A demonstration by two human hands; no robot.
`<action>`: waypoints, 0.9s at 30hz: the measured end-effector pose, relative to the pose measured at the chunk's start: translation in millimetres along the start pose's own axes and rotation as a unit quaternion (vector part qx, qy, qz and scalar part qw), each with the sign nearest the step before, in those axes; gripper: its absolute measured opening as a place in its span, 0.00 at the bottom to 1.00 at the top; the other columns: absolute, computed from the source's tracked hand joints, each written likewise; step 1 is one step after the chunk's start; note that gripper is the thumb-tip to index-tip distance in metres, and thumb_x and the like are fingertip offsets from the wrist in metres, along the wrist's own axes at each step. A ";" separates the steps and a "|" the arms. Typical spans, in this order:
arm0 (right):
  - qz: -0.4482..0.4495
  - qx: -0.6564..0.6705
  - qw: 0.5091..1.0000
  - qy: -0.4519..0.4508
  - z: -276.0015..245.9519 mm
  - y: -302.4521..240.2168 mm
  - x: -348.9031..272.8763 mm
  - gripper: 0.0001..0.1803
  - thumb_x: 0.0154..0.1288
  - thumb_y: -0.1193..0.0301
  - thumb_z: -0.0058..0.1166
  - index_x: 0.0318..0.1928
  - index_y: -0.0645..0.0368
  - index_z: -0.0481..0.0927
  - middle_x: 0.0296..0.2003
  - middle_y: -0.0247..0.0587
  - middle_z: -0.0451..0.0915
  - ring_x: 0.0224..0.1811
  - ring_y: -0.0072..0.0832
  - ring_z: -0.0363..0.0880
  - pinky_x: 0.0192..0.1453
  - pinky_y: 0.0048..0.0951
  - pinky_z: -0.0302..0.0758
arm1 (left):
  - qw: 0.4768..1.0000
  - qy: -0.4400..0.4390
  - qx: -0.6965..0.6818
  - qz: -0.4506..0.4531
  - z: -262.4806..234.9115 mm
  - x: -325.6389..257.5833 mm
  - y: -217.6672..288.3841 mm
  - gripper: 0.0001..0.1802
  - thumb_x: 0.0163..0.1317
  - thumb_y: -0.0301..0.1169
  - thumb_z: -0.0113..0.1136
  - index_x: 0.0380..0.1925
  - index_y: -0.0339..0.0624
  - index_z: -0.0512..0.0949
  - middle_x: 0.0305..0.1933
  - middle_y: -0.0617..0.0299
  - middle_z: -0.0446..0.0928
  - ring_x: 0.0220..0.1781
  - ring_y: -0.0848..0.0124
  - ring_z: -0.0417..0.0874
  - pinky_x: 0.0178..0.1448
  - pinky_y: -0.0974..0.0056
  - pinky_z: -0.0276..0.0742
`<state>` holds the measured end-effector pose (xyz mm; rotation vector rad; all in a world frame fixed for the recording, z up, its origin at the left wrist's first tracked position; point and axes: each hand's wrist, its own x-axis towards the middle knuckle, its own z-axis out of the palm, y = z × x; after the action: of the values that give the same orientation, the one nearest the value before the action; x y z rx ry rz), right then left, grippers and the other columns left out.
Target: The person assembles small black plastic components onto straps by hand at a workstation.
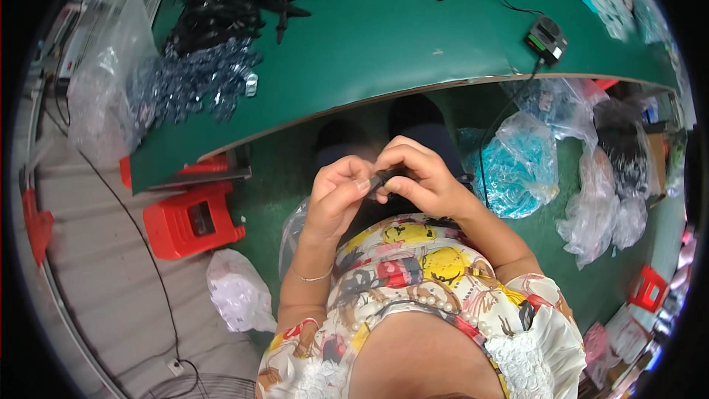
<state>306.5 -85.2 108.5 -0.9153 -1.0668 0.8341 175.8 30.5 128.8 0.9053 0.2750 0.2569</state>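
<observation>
Over my lap, both hands meet around a small black part [379, 179], too small and too covered by fingers to name its kind. My left hand [341, 191] pinches it from one side between thumb and forefinger. From the other side my right hand [419, 177] grips it with thumb and curled fingers. Beyond my hands lies the green-topped table [354, 52]. On its left stand a heap of long black parts [221, 0] and a pile of dark, shiny, bluish small pieces [196, 81].
A black device [546, 38] with a cord sits near the table's right edge. Clear bags with turquoise pieces [521, 166] and other bags [591, 210] lie on the floor at right. A red stool [193, 222] and a white bag [238, 292] are at left.
</observation>
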 end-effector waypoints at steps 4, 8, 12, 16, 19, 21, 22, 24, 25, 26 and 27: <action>0.010 -0.004 1.000 -0.006 7.3 -0.7 3.8 0.09 0.59 0.81 0.48 0.41 0.67 0.71 0.36 0.41 0.67 0.31 0.25 0.77 0.37 0.23 0.73 | 0.999 0.034 -0.009 -0.022 -2.0 -6.4 2.5 0.05 0.56 0.24 0.55 0.26 0.38 0.70 0.31 0.59 0.75 0.32 0.74 0.76 0.39 0.71 0.73; -0.023 -0.150 0.988 -0.020 7.4 -1.3 6.9 0.09 0.56 0.79 0.53 0.39 0.66 0.73 0.35 0.42 0.69 0.31 0.28 0.76 0.37 0.25 0.72 | 0.999 0.029 0.016 -0.010 -9.8 -11.9 -1.8 0.05 0.57 0.24 0.57 0.29 0.39 0.70 0.32 0.63 0.73 0.33 0.76 0.75 0.39 0.72 0.73; -0.133 -0.270 0.952 -0.053 3.1 -1.7 16.5 0.12 0.52 0.76 0.58 0.38 0.64 0.73 0.34 0.43 0.71 0.31 0.33 0.74 0.35 0.27 0.71 | 0.999 0.049 -0.017 -0.008 -10.9 -11.9 -4.4 0.06 0.57 0.23 0.57 0.30 0.40 0.70 0.35 0.63 0.72 0.35 0.78 0.74 0.41 0.72 0.72; -0.009 -0.263 0.963 0.064 10.6 -9.2 13.3 0.11 0.53 0.70 0.59 0.31 0.63 0.73 0.27 0.40 0.71 0.26 0.27 0.69 0.27 0.24 0.66 | 0.993 0.091 0.050 0.061 -10.7 -14.0 -5.1 0.09 0.53 0.20 0.60 0.33 0.38 0.71 0.37 0.64 0.72 0.38 0.78 0.74 0.43 0.73 0.71; 0.114 -0.184 0.976 -0.002 14.6 -10.7 12.6 0.08 0.61 0.72 0.51 0.28 0.65 0.73 0.16 0.35 0.67 0.19 0.18 0.63 0.22 0.22 0.61 | 0.980 0.089 0.138 0.112 -11.8 -19.6 -4.8 0.11 0.51 0.18 0.62 0.35 0.37 0.72 0.36 0.65 0.73 0.38 0.78 0.74 0.43 0.72 0.71; 0.120 -0.169 0.978 -0.019 13.7 -8.0 10.3 0.09 0.61 0.72 0.50 0.27 0.65 0.72 0.17 0.33 0.67 0.19 0.17 0.62 0.22 0.21 0.60 | 0.965 0.087 0.223 0.110 -11.4 -22.0 -4.5 0.09 0.52 0.21 0.63 0.33 0.35 0.74 0.31 0.65 0.74 0.34 0.80 0.73 0.39 0.73 0.70; 0.129 -0.154 0.979 -0.032 13.8 -7.7 9.4 0.09 0.62 0.73 0.49 0.26 0.65 0.71 0.17 0.31 0.67 0.19 0.15 0.61 0.23 0.20 0.59 | 0.964 0.088 0.223 0.114 -13.0 -22.8 -1.6 0.09 0.52 0.21 0.63 0.33 0.35 0.74 0.31 0.65 0.74 0.34 0.80 0.73 0.39 0.73 0.70; 0.116 -0.148 0.982 -0.025 18.1 -9.6 9.5 0.10 0.62 0.74 0.49 0.25 0.65 0.71 0.16 0.30 0.68 0.18 0.14 0.61 0.21 0.19 0.59 | 0.940 0.019 0.339 0.029 -17.6 -26.0 4.8 0.06 0.54 0.22 0.60 0.31 0.33 0.75 0.29 0.64 0.76 0.32 0.79 0.75 0.36 0.74 0.72; 0.174 -0.056 0.983 -0.033 19.7 -11.9 9.6 0.10 0.62 0.73 0.49 0.24 0.64 0.72 0.16 0.29 0.69 0.19 0.12 0.62 0.21 0.18 0.58 | 0.944 -0.007 0.329 0.023 -17.0 -27.6 7.0 0.06 0.56 0.26 0.59 0.28 0.33 0.75 0.24 0.64 0.76 0.26 0.79 0.75 0.30 0.74 0.71; 0.232 0.037 0.971 -0.040 21.0 -13.4 9.1 0.11 0.62 0.72 0.50 0.24 0.63 0.73 0.16 0.28 0.69 0.19 0.11 0.62 0.21 0.17 0.58 | 0.939 -0.022 0.338 0.055 -16.4 -28.4 8.1 0.05 0.56 0.25 0.57 0.25 0.33 0.75 0.23 0.63 0.76 0.24 0.79 0.75 0.28 0.74 0.71; 0.227 0.087 0.969 -0.051 19.9 -8.7 5.8 0.12 0.62 0.72 0.50 0.22 0.61 0.73 0.16 0.26 0.69 0.18 0.09 0.61 0.20 0.15 0.57 | 0.953 -0.037 0.299 0.038 -15.4 -30.5 9.5 0.06 0.56 0.25 0.57 0.24 0.33 0.75 0.22 0.63 0.76 0.24 0.78 0.75 0.28 0.74 0.70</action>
<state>290.1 -79.3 122.7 -0.9904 -0.8641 1.3455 141.1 37.4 131.1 1.5250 0.2522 0.2130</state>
